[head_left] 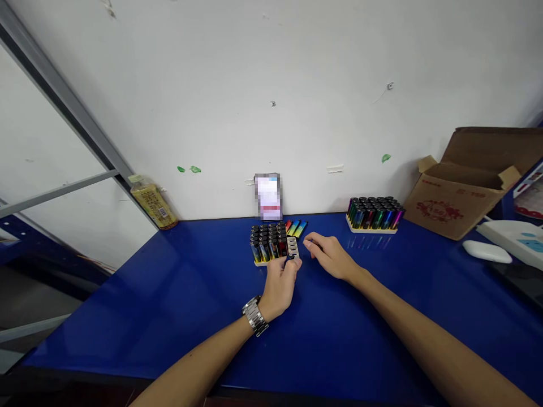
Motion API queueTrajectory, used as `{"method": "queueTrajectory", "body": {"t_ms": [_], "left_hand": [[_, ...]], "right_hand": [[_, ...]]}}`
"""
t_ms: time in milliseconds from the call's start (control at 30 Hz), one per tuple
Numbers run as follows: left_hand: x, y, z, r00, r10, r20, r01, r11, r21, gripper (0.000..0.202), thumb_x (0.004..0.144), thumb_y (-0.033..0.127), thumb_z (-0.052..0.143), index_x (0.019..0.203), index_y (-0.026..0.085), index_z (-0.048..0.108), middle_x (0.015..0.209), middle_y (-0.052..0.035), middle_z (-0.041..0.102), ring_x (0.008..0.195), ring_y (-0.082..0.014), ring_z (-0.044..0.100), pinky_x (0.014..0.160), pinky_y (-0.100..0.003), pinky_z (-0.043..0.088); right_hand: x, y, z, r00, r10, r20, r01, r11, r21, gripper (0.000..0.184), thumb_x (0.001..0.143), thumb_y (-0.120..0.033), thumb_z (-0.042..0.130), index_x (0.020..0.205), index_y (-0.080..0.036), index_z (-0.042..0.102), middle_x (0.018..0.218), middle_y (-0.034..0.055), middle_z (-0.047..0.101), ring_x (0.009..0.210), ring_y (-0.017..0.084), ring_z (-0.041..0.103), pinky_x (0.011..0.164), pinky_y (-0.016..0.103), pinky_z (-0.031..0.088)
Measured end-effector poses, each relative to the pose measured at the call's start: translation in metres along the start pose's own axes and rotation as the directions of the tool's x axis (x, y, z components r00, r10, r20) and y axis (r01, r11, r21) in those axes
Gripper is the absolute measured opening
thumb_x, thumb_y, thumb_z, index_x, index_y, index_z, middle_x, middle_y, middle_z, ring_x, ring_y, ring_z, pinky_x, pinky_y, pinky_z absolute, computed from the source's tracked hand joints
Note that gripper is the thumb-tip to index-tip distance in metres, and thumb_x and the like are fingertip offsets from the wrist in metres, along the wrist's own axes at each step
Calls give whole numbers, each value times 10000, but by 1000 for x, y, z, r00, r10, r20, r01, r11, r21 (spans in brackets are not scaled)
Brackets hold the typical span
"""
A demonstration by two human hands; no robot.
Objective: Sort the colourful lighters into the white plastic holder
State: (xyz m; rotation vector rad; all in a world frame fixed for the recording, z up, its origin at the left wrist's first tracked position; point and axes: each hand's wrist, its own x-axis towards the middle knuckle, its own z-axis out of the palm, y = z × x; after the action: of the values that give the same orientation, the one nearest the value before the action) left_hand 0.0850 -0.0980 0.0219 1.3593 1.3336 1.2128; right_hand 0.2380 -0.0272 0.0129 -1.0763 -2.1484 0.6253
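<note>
Your bare forearms [445,350] reach across the glossy blue table [139,316]. Your left hand [280,285] has its grip closed on a small grey perforated strip [292,247], beside a cream tray of black-capped lighters [267,243]. Your right hand [328,257] sits just beside it, fingers half-curled, its grip unclear. 3 loose gradient-coloured lighters [296,228] lie behind the strip; a second cream tray of lighters [373,217] stands well right.

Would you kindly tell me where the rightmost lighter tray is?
In the head view, the lighter tray sits at the blue table's back edge, between the right hand and the cardboard box.
</note>
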Motion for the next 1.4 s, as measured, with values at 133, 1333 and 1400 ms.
{"method": "queueTrajectory", "body": {"t_ms": [133, 1333, 1400], "left_hand": [[1, 0, 0, 1000, -5, 1, 5, 1000, -5, 342, 780, 339, 427, 490, 207, 305, 440, 64, 280, 409, -65, 242, 414, -227, 192], [4, -6, 6, 989, -102, 111, 94, 992, 80, 160, 781, 194, 484, 926, 150, 536, 678, 18, 631, 339, -66, 527, 319, -170, 425], [3, -4, 6, 990, -79, 114, 68, 993, 100, 71, 776, 182, 475, 831, 164, 516, 665, 25, 623, 342, -59, 520, 315, -156, 407]], "right_hand": [[0, 0, 0, 1000, -11, -5, 11, 1000, -13, 273, 955, -363, 370, 863, -212, 578, 630, -15, 588, 576, 153, 544, 584, 258, 365], [23, 5, 18, 946, 43, -322, 95, 912, 399, 234, 874, -378, 517, 977, -172, 558, 758, 34, 621, 601, 150, 607, 530, 267, 484], [25, 4, 20, 961, 5, -278, 99, 928, 360, 206, 878, -326, 497, 993, -170, 566, 774, 43, 634, 637, 162, 630, 573, 280, 506]]}}
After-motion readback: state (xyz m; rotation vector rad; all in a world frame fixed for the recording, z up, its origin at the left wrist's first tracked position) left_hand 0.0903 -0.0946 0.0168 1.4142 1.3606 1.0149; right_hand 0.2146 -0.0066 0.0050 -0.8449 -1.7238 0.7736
